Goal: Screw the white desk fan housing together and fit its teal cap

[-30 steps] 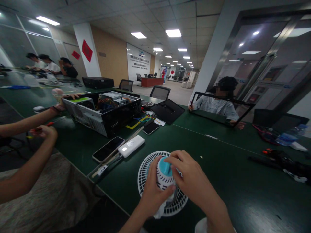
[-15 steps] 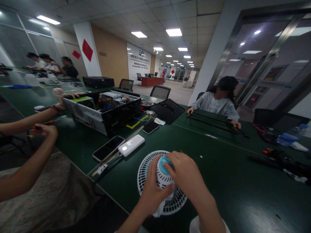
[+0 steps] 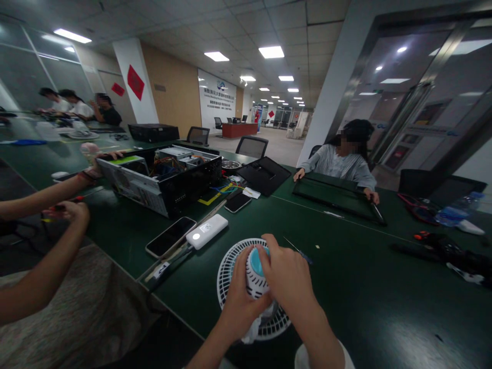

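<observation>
A small white fan (image 3: 230,266) lies grille-down on the green table (image 3: 365,287), its motor housing with a blue cap (image 3: 255,266) pointing up. My left hand (image 3: 240,302) wraps round the left side of that housing. My right hand (image 3: 286,277) is closed over its top and right side, covering most of the blue cap. A thin screwdriver (image 3: 298,249) lies on the table just beyond my right hand.
A white power bank (image 3: 206,231) and two phones (image 3: 170,242) lie left of the fan. A person on the left works on an open computer case (image 3: 161,177). Across the table a person holds a flat black panel (image 3: 334,197). Tools and a water bottle (image 3: 455,215) lie far right.
My right hand has slid further over the blue cap and turned on it. The person opposite has lowered the black frame flat onto the table.
</observation>
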Action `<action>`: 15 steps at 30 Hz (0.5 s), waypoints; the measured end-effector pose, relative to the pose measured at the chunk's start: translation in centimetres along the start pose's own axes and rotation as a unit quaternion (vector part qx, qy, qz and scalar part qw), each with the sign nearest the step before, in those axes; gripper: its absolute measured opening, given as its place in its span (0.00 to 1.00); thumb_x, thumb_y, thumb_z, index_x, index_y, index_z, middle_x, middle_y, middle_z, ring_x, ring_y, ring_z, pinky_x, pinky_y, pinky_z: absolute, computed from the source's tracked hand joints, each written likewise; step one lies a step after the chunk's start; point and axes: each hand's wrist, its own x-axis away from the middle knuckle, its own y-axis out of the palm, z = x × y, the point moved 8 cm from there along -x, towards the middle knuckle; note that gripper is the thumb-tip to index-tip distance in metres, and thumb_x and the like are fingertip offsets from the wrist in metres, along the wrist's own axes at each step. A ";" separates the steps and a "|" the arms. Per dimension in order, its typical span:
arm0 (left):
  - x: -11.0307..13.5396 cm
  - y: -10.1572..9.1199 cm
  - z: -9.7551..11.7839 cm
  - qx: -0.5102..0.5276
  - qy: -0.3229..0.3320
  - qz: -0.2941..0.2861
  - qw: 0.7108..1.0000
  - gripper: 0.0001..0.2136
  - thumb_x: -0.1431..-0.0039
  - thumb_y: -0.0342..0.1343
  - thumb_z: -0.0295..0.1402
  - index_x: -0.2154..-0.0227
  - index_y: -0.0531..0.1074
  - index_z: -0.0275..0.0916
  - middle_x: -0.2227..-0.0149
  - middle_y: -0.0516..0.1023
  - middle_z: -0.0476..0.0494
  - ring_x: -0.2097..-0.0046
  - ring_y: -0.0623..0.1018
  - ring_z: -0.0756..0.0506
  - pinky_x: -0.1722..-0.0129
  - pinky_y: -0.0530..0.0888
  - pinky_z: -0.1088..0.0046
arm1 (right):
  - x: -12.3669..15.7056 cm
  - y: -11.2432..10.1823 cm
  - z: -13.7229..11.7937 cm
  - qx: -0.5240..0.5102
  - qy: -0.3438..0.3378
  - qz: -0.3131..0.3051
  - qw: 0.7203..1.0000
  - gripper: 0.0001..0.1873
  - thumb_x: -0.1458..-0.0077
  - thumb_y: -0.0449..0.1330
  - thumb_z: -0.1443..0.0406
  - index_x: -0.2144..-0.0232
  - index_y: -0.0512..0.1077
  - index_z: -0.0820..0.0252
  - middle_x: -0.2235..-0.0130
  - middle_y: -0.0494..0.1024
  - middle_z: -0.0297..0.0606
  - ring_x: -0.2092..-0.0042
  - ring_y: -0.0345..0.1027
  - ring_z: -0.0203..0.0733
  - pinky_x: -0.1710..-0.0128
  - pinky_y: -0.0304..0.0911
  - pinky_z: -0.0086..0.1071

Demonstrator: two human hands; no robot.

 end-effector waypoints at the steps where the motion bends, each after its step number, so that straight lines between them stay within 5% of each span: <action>1: 0.0 0.0 0.0 0.000 0.002 -0.004 1.000 0.36 0.53 0.62 0.35 0.42 0.51 0.46 0.38 0.54 0.41 0.37 0.54 0.35 0.38 0.51 0.51 | 0.2 -0.3 -0.1 -0.011 -0.025 0.007 1.000 0.15 0.39 0.44 0.66 0.54 0.67 0.60 0.66 0.77 0.44 0.65 0.72 0.46 0.69 0.64 0.36; 7: 0.0 0.1 -0.1 0.002 -0.003 -0.016 1.000 0.36 0.50 0.61 0.39 0.41 0.49 0.45 0.38 0.53 0.40 0.37 0.54 0.36 0.38 0.50 0.52 | 1.5 -1.5 -0.8 -0.098 -0.214 -0.007 0.972 0.16 0.45 0.50 0.76 0.61 0.72 0.57 0.56 0.72 0.40 0.54 0.64 0.42 0.54 0.61 0.37; 15: 0.1 0.2 -0.2 0.002 -0.005 -0.021 1.000 0.36 0.50 0.60 0.39 0.41 0.48 0.45 0.39 0.54 0.39 0.38 0.57 0.36 0.39 0.52 0.52 | 1.3 -1.5 -0.6 -0.143 -0.242 -0.029 0.959 0.12 0.45 0.52 0.76 0.64 0.72 0.61 0.58 0.73 0.38 0.55 0.64 0.39 0.54 0.62 0.33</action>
